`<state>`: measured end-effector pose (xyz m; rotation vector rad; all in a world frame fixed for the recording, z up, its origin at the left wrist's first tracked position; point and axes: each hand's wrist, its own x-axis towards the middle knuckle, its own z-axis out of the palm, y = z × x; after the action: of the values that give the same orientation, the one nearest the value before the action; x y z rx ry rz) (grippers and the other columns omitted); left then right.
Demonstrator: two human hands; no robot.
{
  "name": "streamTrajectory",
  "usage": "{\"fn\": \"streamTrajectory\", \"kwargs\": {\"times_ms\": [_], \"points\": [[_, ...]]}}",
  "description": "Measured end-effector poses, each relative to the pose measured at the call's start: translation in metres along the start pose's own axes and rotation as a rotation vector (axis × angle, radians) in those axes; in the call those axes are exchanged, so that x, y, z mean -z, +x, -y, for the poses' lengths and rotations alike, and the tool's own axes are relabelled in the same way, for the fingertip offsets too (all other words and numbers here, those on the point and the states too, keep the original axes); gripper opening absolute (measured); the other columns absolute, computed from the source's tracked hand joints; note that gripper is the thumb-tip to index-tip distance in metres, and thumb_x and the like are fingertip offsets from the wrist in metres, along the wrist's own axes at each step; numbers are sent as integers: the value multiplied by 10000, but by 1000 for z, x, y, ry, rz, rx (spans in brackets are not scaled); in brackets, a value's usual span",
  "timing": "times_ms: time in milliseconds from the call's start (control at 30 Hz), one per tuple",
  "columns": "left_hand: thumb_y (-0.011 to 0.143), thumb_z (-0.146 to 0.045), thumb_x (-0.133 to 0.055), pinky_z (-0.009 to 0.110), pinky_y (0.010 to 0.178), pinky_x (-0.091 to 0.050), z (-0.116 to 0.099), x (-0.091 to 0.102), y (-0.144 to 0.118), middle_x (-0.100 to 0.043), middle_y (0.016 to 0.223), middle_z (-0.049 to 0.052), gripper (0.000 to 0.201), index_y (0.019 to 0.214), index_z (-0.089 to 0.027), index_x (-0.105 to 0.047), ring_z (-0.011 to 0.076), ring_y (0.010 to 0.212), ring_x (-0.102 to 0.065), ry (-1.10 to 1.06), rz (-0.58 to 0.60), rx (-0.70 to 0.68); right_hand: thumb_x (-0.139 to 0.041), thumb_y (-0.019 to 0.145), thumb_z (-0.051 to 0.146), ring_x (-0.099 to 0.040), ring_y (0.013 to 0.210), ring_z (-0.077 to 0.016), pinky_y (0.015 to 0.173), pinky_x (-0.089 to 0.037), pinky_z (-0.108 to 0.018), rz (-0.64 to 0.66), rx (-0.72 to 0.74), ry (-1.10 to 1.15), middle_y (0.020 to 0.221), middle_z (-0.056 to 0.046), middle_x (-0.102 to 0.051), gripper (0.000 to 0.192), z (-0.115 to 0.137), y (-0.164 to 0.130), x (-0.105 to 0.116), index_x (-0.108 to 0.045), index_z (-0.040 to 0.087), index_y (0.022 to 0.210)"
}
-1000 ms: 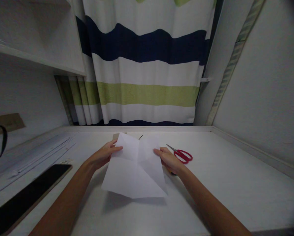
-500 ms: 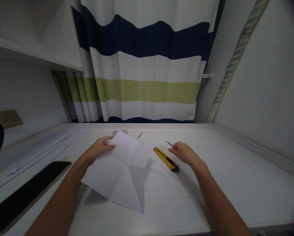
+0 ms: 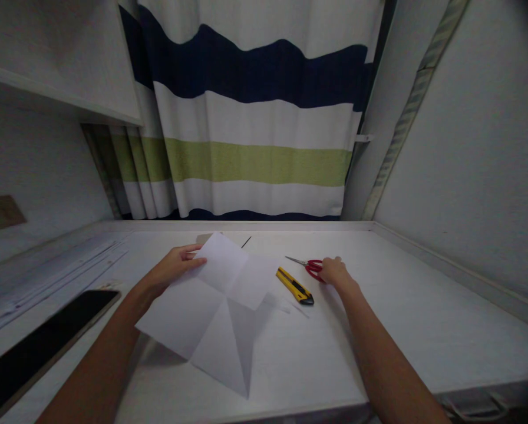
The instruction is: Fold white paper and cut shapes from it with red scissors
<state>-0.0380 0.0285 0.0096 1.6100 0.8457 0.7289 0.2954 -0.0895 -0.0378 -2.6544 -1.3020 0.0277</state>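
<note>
paper [image 3: 197,312] pinched in left hand [image 3: 178,267] lies apart from right hand [image 3: 336,274], which touches scissors [image 3: 307,264], grip unclear.

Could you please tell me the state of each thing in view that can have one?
White paper: creased, opened out, one corner pointing toward the person.
Left hand: closed on the paper's upper left part.
Scissors: lying down, blades apparently closed.
Right hand: at the scissors' red handles, firmness of grip unclear.
Yellow utility knife: lying down, untouched.
Black-screened device: screen dark.
Striped curtain: hanging, drawn across.
</note>
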Motion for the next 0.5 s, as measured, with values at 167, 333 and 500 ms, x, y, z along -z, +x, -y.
{"fn": "streamTrajectory", "kwargs": {"times_ms": [167,333,500], "points": [[545,-244,-670,256,451,-447,0,2,1,-664,716,70,506,1031,-161,-556,196,531,-603,-46,13,-6,-430,744,154,-417,1015,-292,781,-327,-377,-2,74,-84,989,-219,-520,224,5,7,-3,-561,55,897],[590,-275,-639,250,460,-442,-5,1,-4,-661,731,71,467,1034,-158,-551,195,558,-604,-18,27,-40,-492,718,177,-491,934,-229,756,-352,-302,57,222,-50,974,-171,-552,179,16,12,-4,-582,95,849],[574,-251,-652,233,439,-439,-10,-2,-5,-662,698,56,467,1019,-146,-555,175,522,-596,-11,-57,-20,-519,695,189,-550,800,-237,641,-379,-298,68,233,52,895,-191,-572,184,21,12,-4,-576,78,830]]}}
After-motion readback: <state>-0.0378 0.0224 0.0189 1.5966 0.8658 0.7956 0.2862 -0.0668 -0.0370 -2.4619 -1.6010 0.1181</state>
